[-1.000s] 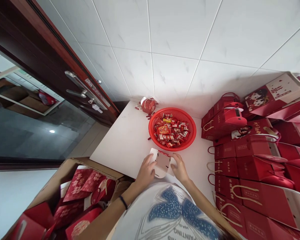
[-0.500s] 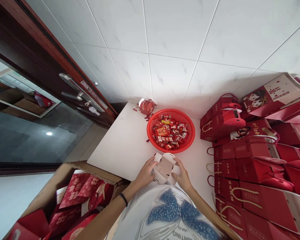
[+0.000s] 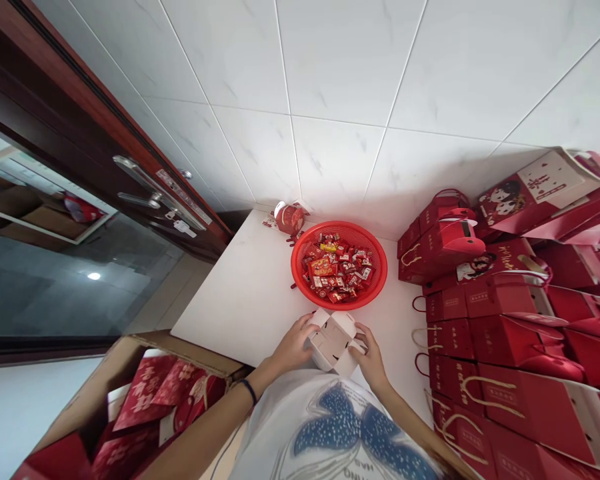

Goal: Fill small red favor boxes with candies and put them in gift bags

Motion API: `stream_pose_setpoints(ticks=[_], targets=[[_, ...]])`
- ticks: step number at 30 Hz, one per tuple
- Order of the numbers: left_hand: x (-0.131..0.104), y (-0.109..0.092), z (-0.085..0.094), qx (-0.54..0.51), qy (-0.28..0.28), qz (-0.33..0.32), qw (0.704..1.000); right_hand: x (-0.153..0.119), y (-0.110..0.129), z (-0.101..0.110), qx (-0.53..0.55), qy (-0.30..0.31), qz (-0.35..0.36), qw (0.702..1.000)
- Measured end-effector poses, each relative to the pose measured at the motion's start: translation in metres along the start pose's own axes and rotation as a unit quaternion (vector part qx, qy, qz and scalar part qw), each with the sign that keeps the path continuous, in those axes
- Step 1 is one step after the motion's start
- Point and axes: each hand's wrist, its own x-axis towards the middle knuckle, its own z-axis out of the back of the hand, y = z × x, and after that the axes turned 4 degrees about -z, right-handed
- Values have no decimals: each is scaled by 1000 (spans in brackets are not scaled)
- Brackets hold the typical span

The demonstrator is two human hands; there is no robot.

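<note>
A small open box (image 3: pixel 331 339), white inside with its flaps spread, sits close to my body at the table's near edge. My left hand (image 3: pixel 296 341) grips its left side, fingers round the outer wall. On the opposite side my right hand (image 3: pixel 369 355) holds the right flaps between thumb and fingers. The box's inside is bare, and its outer faces are mostly hidden. Just beyond it stands a red plastic basket (image 3: pixel 381 283) full of small wrapped candies (image 3: pixel 337 270).
Rows of red gift boxes (image 3: pixel 503 333) with rope handles fill the right side. A cardboard carton (image 3: pixel 80 393) of red packages stands at lower left. A round red item (image 3: pixel 289 218) lies by the tiled wall (image 3: pixel 340 153). A dark door (image 3: pixel 105 127) is at left.
The box has turned and tilted a little between my hands, and its right flaps have shifted. My right hand has moved slightly down and right. The whole view has shifted slightly.
</note>
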Motion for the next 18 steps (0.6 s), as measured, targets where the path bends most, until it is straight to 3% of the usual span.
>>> stream_pose_setpoints(ticks=[7, 12, 14, 18], targets=[[18, -16, 9, 159, 29, -35, 986, 17, 29, 6, -86, -51, 51, 994], [50, -35, 34, 137, 16, -68, 988, 34, 58, 29, -96, -134, 87, 982], [71, -36, 44, 111, 1, -51, 992, 46, 73, 34, -86, -145, 106, 980], [114, -24, 45, 21, 31, 63, 997, 66, 100, 29, -57, -126, 122, 983]])
